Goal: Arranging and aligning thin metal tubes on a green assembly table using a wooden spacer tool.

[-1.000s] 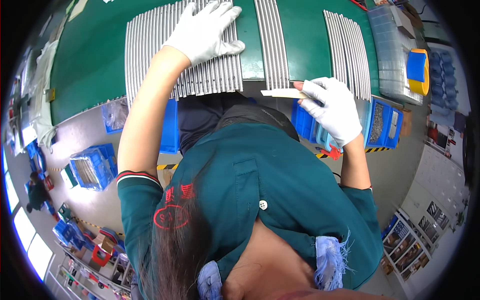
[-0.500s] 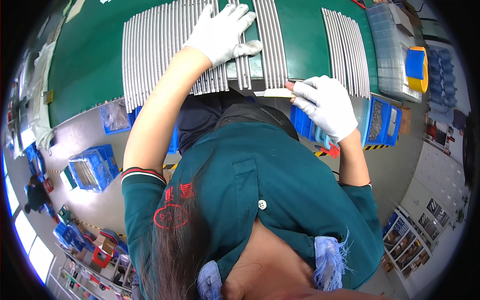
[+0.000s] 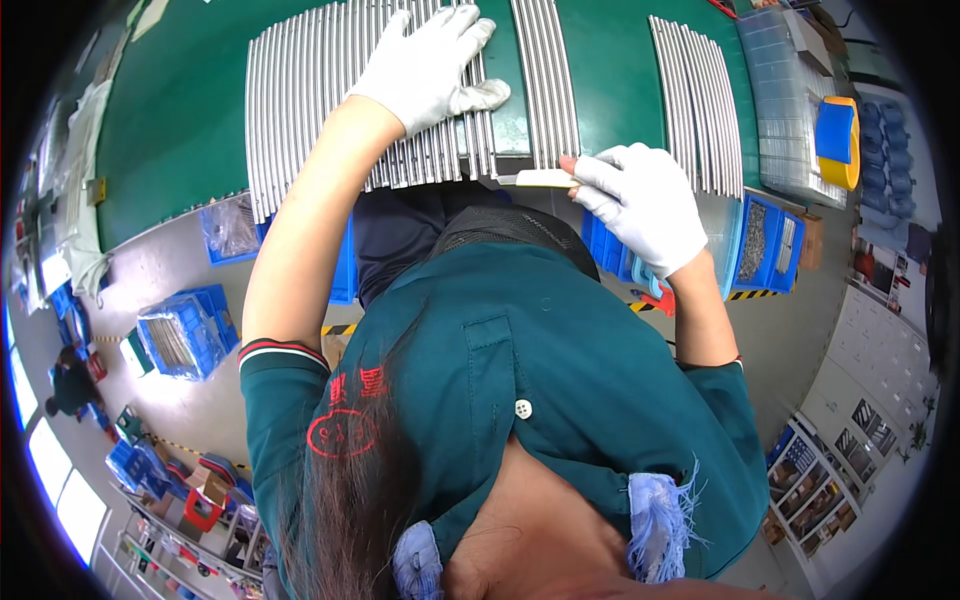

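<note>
A wide row of slim metal rods (image 3: 300, 110) lies side by side on the green table. My left hand (image 3: 425, 72), in a white glove, rests on the right part of this row with its fingers spread and thumb out. My right hand (image 3: 650, 205), also gloved with bare fingertips showing, pinches a knife with a pale yellow handle (image 3: 545, 178). Its blade points left, close to the near ends of the rods at the row's right edge. Just beyond the knife lies a narrower group of rods (image 3: 545, 85). A third group (image 3: 697, 105) lies farther right.
Clear plastic boxes (image 3: 790, 110) stand at the table's right end, with a blue and yellow tape roll (image 3: 835, 145) against them. Blue bins (image 3: 768, 240) of small parts sit below the table edge. Cloth (image 3: 85, 190) hangs at the left end.
My left hand has slid slightly left, and the few rods under it now sit closer to the wide row. My right hand has brought the knife a little left.
</note>
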Demonstrator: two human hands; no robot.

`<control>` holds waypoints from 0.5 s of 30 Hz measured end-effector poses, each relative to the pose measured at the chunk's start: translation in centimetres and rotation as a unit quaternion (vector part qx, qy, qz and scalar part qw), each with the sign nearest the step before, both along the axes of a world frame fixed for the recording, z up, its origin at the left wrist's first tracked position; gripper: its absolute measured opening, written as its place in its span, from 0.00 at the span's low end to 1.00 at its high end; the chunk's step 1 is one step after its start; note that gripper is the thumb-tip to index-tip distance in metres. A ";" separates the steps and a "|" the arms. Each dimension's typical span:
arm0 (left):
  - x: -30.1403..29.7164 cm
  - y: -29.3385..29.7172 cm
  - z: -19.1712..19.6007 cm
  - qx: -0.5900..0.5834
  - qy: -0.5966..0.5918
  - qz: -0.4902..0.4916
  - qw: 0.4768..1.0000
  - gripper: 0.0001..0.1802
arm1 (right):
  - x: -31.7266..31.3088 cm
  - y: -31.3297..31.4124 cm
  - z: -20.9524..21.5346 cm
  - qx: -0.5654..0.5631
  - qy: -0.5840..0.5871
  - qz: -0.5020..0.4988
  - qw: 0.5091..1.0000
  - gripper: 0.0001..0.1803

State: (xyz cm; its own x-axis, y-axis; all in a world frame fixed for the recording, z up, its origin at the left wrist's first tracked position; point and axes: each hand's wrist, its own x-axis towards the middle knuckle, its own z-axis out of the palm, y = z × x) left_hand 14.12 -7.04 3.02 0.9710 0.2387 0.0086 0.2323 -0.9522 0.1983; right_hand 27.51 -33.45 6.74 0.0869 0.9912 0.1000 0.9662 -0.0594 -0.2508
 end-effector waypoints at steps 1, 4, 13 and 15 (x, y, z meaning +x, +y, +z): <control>-0.1 -0.1 0.7 -0.066 0.036 0.014 0.997 0.50 | 0.0 0.0 -0.1 0.000 -0.003 0.003 1.000 0.13; -0.3 0.2 -0.5 -0.046 0.015 0.010 0.999 0.50 | -0.3 0.4 -0.1 0.019 -0.015 -0.001 1.000 0.11; -0.4 0.2 -0.5 -0.028 0.017 0.004 0.999 0.48 | -0.6 1.5 0.5 0.046 -0.044 -0.011 0.998 0.07; -0.4 -0.1 0.3 -0.044 0.024 0.008 0.999 0.48 | -0.5 1.4 0.5 0.034 -0.073 -0.025 0.996 0.08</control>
State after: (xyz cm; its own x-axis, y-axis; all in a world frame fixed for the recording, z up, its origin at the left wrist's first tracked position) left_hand 13.70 -7.10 3.35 0.9661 0.2512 -0.0593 0.2578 -0.9277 0.2701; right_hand 27.04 -32.08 7.22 0.1153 0.9766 0.1814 0.9889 -0.0958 -0.1132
